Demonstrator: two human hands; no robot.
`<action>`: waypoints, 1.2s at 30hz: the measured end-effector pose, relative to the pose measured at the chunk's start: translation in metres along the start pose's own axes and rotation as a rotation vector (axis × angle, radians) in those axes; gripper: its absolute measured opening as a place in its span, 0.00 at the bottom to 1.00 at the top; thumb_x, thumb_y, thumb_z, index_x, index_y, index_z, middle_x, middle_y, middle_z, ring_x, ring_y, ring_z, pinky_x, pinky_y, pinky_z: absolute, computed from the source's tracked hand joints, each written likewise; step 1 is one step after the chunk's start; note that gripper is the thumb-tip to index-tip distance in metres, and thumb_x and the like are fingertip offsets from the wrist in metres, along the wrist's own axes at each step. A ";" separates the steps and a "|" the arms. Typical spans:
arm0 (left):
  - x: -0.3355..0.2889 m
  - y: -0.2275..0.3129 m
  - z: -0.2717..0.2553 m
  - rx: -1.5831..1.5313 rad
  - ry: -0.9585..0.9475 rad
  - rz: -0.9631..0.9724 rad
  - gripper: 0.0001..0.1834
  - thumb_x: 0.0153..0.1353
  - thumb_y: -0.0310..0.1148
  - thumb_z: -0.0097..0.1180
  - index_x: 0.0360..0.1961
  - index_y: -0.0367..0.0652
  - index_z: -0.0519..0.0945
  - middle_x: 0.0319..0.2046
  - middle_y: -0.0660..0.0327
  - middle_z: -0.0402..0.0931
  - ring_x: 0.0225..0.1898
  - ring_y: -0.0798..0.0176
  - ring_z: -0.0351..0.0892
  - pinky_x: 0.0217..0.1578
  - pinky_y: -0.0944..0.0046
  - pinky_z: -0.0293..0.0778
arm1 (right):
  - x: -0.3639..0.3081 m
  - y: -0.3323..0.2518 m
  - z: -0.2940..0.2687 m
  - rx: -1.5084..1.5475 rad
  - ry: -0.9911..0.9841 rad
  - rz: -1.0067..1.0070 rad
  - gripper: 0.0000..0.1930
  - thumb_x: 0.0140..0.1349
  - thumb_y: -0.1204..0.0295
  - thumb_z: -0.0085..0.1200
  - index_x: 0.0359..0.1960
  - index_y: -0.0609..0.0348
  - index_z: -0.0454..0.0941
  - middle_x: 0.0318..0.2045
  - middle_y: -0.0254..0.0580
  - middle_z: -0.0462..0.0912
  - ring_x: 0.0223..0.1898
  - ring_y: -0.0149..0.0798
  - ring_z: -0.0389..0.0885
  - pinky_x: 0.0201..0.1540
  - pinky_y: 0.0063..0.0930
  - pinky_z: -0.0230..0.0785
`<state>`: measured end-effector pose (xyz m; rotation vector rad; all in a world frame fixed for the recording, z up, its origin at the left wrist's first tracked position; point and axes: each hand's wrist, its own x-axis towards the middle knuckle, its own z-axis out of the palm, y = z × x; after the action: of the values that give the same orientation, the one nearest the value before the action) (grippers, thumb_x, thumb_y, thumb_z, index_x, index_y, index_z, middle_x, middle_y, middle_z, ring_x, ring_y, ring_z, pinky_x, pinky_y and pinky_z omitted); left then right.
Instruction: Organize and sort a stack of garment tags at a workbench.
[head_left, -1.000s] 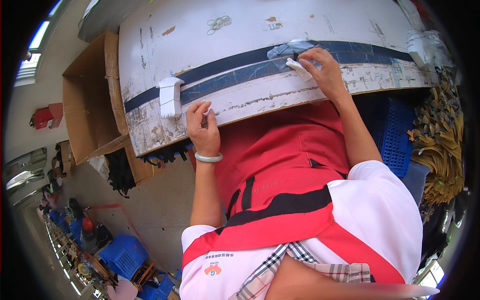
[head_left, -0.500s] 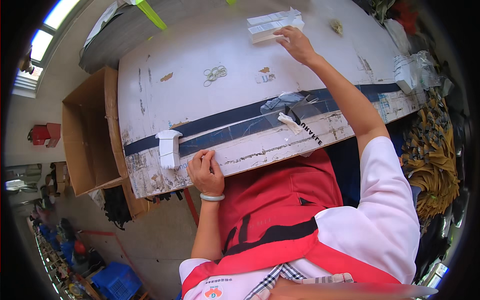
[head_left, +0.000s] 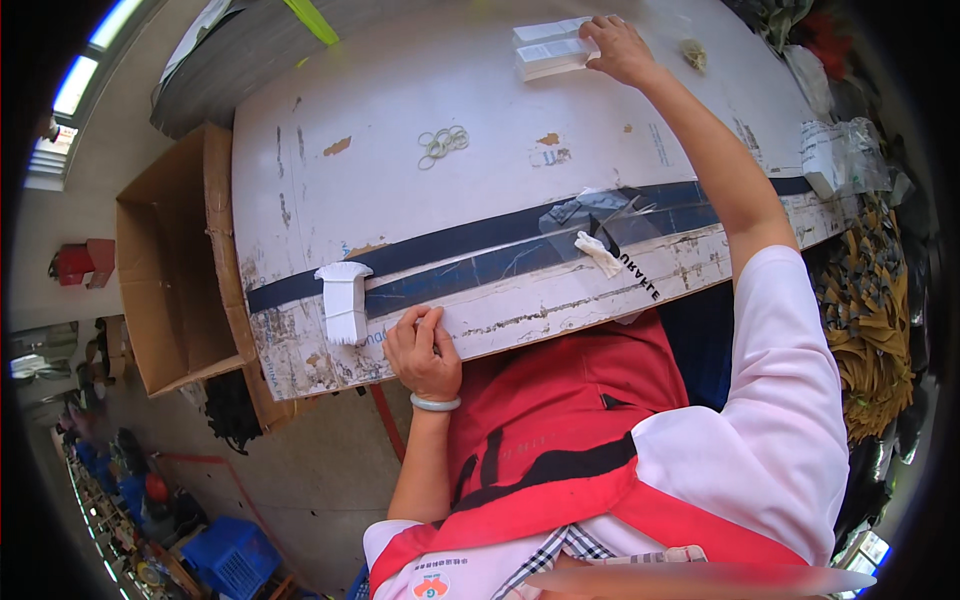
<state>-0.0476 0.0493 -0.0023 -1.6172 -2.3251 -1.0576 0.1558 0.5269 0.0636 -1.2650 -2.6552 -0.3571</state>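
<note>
At the far side of the table, my right hand (head_left: 622, 52) has its thumb and fingers closed on the right end of the white paper slips (head_left: 552, 62), stacked in two rows side by side. My left hand (head_left: 424, 358) rests at the table's near edge, fingers curled inward; whatever may be inside them is hidden. Just left of it lies a bundle of white slips (head_left: 345, 308) with a thin band round its middle and fanned ends. Several pale rubber bands (head_left: 442, 145) lie loose in the middle of the table.
Dark blue tape strips (head_left: 450, 285) run along the worn white tabletop (head_left: 350, 190). A clear plastic bag (head_left: 610, 215) and a crumpled white scrap (head_left: 598, 253) lie on them. An open cardboard box (head_left: 175, 270) stands left; another white stack (head_left: 822, 160) sits at the right edge.
My right hand has closed in on the end of the slips, where its fingers were more spread. My left hand stays at the near edge, and the whole view has shifted slightly.
</note>
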 end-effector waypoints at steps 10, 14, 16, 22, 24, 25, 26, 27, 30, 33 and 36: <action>0.001 0.001 0.001 -0.033 0.012 0.002 0.11 0.52 0.23 0.59 0.37 0.46 0.84 0.41 0.63 0.78 0.41 0.55 0.75 0.43 0.56 0.66 | -0.001 0.027 0.018 0.034 0.022 -0.115 0.23 0.51 0.64 0.63 0.49 0.55 0.73 0.47 0.47 0.80 0.52 0.49 0.77 0.59 0.41 0.67; -0.003 -0.001 0.000 -0.027 0.011 -0.021 0.10 0.53 0.23 0.59 0.37 0.46 0.84 0.40 0.63 0.78 0.41 0.55 0.75 0.43 0.57 0.66 | -0.017 -0.011 -0.017 0.369 -0.174 0.057 0.23 0.54 0.63 0.61 0.51 0.57 0.73 0.47 0.51 0.80 0.48 0.49 0.80 0.53 0.38 0.73; -0.002 0.000 -0.002 -0.092 0.006 -0.032 0.10 0.53 0.23 0.59 0.37 0.46 0.84 0.40 0.63 0.79 0.42 0.54 0.75 0.43 0.56 0.66 | -0.030 -0.030 -0.040 0.440 -0.160 0.021 0.23 0.55 0.62 0.62 0.51 0.56 0.73 0.48 0.51 0.80 0.47 0.48 0.81 0.52 0.36 0.74; 0.009 0.031 -0.009 -1.159 -0.287 -0.469 0.09 0.67 0.26 0.56 0.45 0.35 0.82 0.40 0.64 0.78 0.38 0.70 0.77 0.39 0.72 0.73 | -0.108 -0.140 -0.118 0.799 -0.159 -0.124 0.21 0.61 0.59 0.63 0.51 0.54 0.73 0.45 0.49 0.82 0.45 0.44 0.83 0.52 0.31 0.76; 0.020 0.047 -0.009 -1.304 -0.470 -0.464 0.16 0.71 0.36 0.53 0.49 0.34 0.81 0.43 0.58 0.81 0.41 0.66 0.80 0.43 0.67 0.74 | -0.136 -0.174 -0.132 0.866 -0.196 -0.138 0.20 0.59 0.63 0.64 0.49 0.55 0.73 0.41 0.49 0.83 0.43 0.44 0.83 0.49 0.31 0.76; 0.026 0.056 -0.009 -1.397 -0.503 -0.494 0.20 0.69 0.40 0.55 0.53 0.35 0.79 0.45 0.59 0.80 0.44 0.67 0.79 0.45 0.68 0.73 | -0.151 -0.189 -0.138 0.880 -0.207 -0.143 0.20 0.59 0.64 0.64 0.49 0.56 0.73 0.40 0.49 0.83 0.41 0.45 0.83 0.47 0.32 0.76; 0.029 0.060 -0.007 -1.456 -0.502 -0.481 0.24 0.70 0.44 0.54 0.58 0.36 0.76 0.47 0.59 0.80 0.47 0.67 0.78 0.48 0.66 0.73 | -0.167 -0.203 -0.140 0.895 -0.224 -0.153 0.20 0.58 0.64 0.64 0.48 0.56 0.72 0.39 0.49 0.83 0.40 0.47 0.83 0.45 0.34 0.76; 0.031 0.063 -0.008 -1.525 -0.467 -0.480 0.25 0.71 0.46 0.50 0.58 0.36 0.74 0.49 0.57 0.79 0.49 0.65 0.77 0.51 0.64 0.72 | -0.182 -0.216 -0.141 0.914 -0.223 -0.163 0.20 0.58 0.62 0.64 0.47 0.57 0.72 0.38 0.51 0.83 0.39 0.51 0.83 0.44 0.37 0.75; 0.033 0.061 -0.009 -1.639 -0.393 -0.555 0.25 0.72 0.49 0.47 0.56 0.37 0.73 0.50 0.56 0.77 0.51 0.62 0.77 0.53 0.60 0.72 | -0.216 -0.240 -0.126 0.958 -0.226 -0.104 0.21 0.57 0.59 0.64 0.46 0.57 0.72 0.37 0.52 0.83 0.39 0.56 0.83 0.43 0.41 0.74; 0.025 0.049 -0.014 -1.688 -0.360 -0.702 0.25 0.72 0.49 0.47 0.56 0.38 0.73 0.50 0.57 0.77 0.51 0.62 0.77 0.54 0.58 0.72 | -0.244 -0.256 -0.115 1.032 -0.119 -0.060 0.23 0.56 0.62 0.64 0.50 0.55 0.70 0.40 0.53 0.83 0.42 0.56 0.82 0.45 0.42 0.74; 0.015 0.029 -0.034 -1.497 -0.451 -0.742 0.23 0.71 0.49 0.49 0.49 0.37 0.76 0.42 0.58 0.78 0.44 0.65 0.78 0.47 0.61 0.73 | -0.257 -0.257 -0.116 1.134 -0.221 -0.063 0.23 0.56 0.65 0.64 0.51 0.56 0.71 0.42 0.53 0.82 0.43 0.55 0.82 0.47 0.42 0.74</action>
<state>-0.0385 0.0458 0.0434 -1.0951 -2.4398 -3.4668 0.1219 0.1473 0.0720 -0.8195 -2.3229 1.1693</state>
